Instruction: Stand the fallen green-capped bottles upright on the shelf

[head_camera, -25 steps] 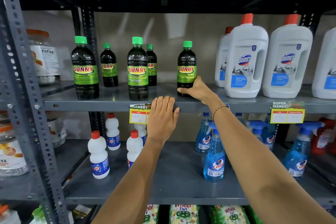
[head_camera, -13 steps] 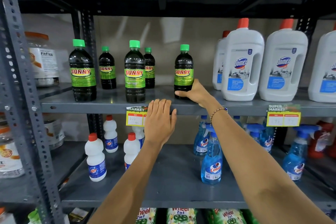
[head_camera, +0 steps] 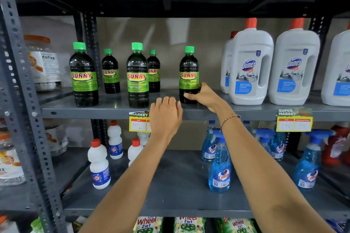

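Observation:
Several dark green-capped "Sunny" bottles stand upright on the grey metal shelf (head_camera: 113, 108). The rightmost green-capped bottle (head_camera: 189, 70) stands near the shelf's middle; my right hand (head_camera: 205, 96) wraps around its base, thumb in front and fingers behind. Left of it stand a front bottle (head_camera: 137, 75) with a smaller one (head_camera: 154, 71) behind, then another small one (head_camera: 110, 72) and a large one (head_camera: 83, 75). My left hand (head_camera: 165, 117) rests with fingers over the shelf's front edge, holding nothing.
Large white Domex jugs (head_camera: 250, 62) stand right of the held bottle. Price tags (head_camera: 139, 122) hang on the shelf edge. Below are white red-capped bottles (head_camera: 99, 164) and blue Colin sprayers (head_camera: 219, 166). A perforated steel upright (head_camera: 24, 100) stands at left.
The view has tilted up slightly, so the shelf sits lower in frame. My right hand stays on the rightmost bottle's base, its fingers curled a little more around it. My left hand holds its place.

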A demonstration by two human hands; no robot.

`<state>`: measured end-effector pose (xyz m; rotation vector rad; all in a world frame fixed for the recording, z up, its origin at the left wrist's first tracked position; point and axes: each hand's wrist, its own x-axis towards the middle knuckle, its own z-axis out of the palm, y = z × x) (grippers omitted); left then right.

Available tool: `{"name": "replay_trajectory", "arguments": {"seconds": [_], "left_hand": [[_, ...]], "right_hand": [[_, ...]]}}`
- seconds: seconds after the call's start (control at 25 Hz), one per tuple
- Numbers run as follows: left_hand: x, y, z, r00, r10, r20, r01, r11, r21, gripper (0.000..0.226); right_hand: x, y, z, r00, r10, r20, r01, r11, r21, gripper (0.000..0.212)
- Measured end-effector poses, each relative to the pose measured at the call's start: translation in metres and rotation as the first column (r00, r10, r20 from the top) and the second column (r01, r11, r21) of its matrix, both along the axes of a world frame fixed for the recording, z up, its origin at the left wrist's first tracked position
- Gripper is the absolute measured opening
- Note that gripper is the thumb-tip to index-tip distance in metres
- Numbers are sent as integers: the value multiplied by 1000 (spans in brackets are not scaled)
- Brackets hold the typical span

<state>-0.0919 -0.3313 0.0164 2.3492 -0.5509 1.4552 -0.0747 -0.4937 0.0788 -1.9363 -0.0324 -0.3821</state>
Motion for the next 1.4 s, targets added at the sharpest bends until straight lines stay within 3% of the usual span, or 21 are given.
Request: {"name": "replay_trajectory", "arguments": {"seconds": [0.08,0.12,0.2,0.24,0.28,0.4,0.96,1.24,1.4], "left_hand": [[6,-2,30,967,-76,-243,75,997,-11,29],[13,-5,44,904,-162,-397,137,986,-92,41],[29,-10,63,670,-361,-649,207,930,-303,69],[36,-13,67,584,-409,-701,231,912,-339,69],[42,-16,67,554,-422,-717,260,906,-333,58],[49,-19,62,616,-461,-639,299,887,-351,33],[4,-2,52,611,-598,-519,382,797,-468,43],[-1,0,48,648,-547,-530,405,837,-369,40],[-7,9,42,695,-534,-481,369,839,-399,45]], "right_hand": [[-11,-2,1,999,-32,35,30,997,71,64],[-15,-4,0,997,-54,49,50,995,88,59],[-18,-3,-2,994,-90,63,84,992,92,48],[-18,-1,-1,993,-101,62,96,992,82,45],[-16,0,-1,992,-112,63,108,992,60,43],[-11,-2,-2,986,-152,74,149,988,40,44],[-56,3,-9,983,-142,120,136,989,56,47],[-69,8,-11,980,-162,113,156,986,54,48],[-85,22,-13,898,-356,259,379,925,-39,33]]}}
